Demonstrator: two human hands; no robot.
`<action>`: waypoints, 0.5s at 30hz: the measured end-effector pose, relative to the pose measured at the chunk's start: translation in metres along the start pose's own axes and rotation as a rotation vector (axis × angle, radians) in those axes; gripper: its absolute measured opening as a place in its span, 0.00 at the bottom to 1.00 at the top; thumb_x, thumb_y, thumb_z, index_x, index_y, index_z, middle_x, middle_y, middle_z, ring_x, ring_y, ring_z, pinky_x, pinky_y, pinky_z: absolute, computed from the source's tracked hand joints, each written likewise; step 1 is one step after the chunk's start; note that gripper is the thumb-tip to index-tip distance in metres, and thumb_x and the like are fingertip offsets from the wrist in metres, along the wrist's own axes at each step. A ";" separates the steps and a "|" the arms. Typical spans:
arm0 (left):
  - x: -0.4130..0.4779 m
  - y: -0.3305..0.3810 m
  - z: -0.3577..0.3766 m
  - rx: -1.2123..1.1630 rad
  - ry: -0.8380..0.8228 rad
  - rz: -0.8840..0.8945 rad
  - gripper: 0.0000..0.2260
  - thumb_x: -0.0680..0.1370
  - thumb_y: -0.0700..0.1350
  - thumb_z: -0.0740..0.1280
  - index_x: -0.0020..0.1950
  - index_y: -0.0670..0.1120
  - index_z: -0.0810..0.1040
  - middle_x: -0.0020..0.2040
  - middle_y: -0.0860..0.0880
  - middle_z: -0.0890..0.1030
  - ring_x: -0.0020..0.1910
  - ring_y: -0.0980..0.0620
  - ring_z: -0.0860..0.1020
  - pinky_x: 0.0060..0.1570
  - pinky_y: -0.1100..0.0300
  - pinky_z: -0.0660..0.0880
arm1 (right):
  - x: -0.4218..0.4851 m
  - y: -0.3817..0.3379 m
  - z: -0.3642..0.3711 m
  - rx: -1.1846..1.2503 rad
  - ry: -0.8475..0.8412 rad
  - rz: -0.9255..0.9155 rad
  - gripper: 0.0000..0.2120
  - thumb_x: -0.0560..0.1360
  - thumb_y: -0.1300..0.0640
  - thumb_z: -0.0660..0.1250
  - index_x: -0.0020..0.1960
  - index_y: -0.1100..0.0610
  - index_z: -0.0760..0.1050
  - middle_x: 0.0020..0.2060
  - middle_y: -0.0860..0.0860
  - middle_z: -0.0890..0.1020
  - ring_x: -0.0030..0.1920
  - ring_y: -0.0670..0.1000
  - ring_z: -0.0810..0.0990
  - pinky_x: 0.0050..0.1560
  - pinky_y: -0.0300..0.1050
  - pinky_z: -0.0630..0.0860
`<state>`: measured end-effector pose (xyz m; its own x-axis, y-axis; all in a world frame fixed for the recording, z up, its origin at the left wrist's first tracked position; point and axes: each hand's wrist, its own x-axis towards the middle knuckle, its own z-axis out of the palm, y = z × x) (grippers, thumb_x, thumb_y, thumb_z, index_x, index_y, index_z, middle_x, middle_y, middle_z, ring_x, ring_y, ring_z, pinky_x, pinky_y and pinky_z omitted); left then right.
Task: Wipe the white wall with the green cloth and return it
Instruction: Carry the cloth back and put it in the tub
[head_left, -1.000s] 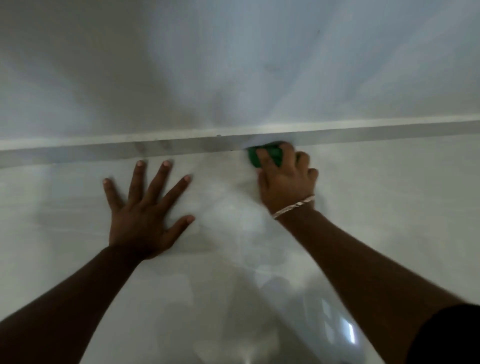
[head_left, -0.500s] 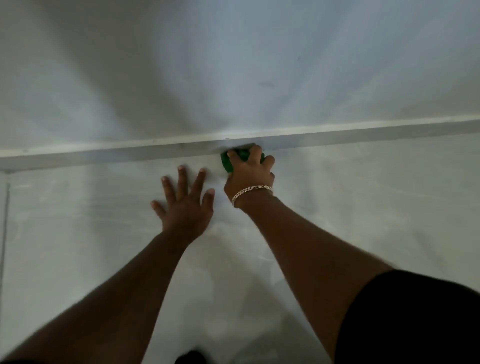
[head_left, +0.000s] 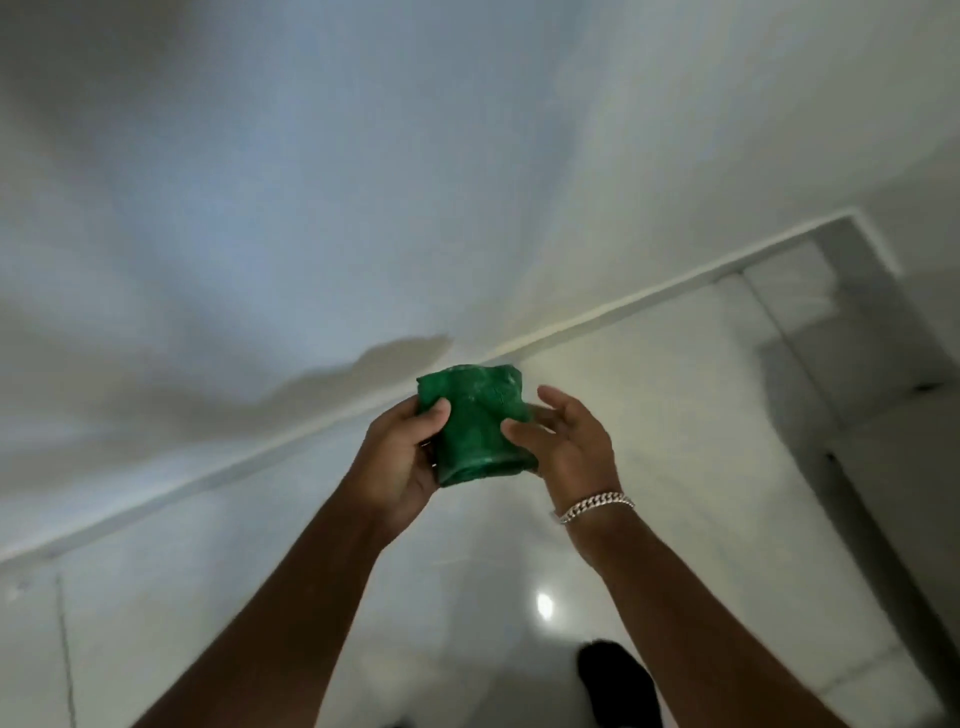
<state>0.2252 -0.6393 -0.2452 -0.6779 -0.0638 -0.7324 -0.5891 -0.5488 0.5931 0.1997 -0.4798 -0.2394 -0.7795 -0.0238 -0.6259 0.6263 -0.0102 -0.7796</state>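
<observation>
Fingers (head_left: 439, 413) of the left hand (head_left: 400, 457) were curled round the left edge of the green cloth (head_left: 475, 426), thumb pressed onto its front face, a firm pinch. Right hand (head_left: 569, 441) sat against the cloth's right side with its thumb tip touching the fabric; its other fingers were spread and loosely curved behind the cloth, more cradling than clamping. Whether they actually gripped could not be told.

Cloth was bunched into a rough upright wad, held up in the air between both hands, clear of the wall (head_left: 311, 182) and above the floor (head_left: 675, 415). Pale smears showed on its green surface.

Silver chain bracelet (head_left: 595, 506) circled the right wrist. Both forearms reached up from the lower edge of the view, bare.

White wall filled the upper half of the view, with a soft shadow of the hands on it just left of the cloth. A white skirting strip (head_left: 623, 306) ran diagonally where wall met glossy pale floor tiles. A bright light spot (head_left: 544, 605) reflected on the tiles below the hands. A dark shape (head_left: 615, 680), too blurred to identify, sat low on the floor between the arms.
</observation>
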 end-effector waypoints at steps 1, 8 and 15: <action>-0.006 0.008 0.026 0.021 -0.059 -0.007 0.17 0.78 0.41 0.64 0.67 0.39 0.77 0.63 0.39 0.83 0.62 0.39 0.81 0.57 0.40 0.81 | -0.006 -0.018 -0.023 0.063 0.011 0.023 0.27 0.69 0.67 0.73 0.66 0.58 0.73 0.54 0.56 0.84 0.51 0.55 0.83 0.53 0.50 0.80; -0.058 0.043 0.227 0.460 -0.312 -0.021 0.17 0.75 0.35 0.70 0.62 0.45 0.78 0.52 0.45 0.86 0.52 0.44 0.85 0.51 0.47 0.83 | -0.066 -0.141 -0.180 0.166 0.238 -0.133 0.24 0.66 0.75 0.73 0.60 0.60 0.77 0.45 0.59 0.85 0.43 0.56 0.84 0.40 0.43 0.83; -0.104 0.016 0.436 0.693 -0.359 0.221 0.20 0.72 0.35 0.74 0.63 0.45 0.78 0.50 0.44 0.87 0.47 0.47 0.86 0.46 0.54 0.84 | -0.126 -0.221 -0.352 0.312 0.537 -0.232 0.28 0.64 0.75 0.74 0.61 0.60 0.76 0.39 0.52 0.87 0.38 0.51 0.86 0.34 0.42 0.82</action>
<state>0.0943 -0.2785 -0.0139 -0.8410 0.2258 -0.4916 -0.4836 0.0936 0.8703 0.1551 -0.1225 0.0035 -0.7419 0.5148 -0.4296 0.3525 -0.2456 -0.9030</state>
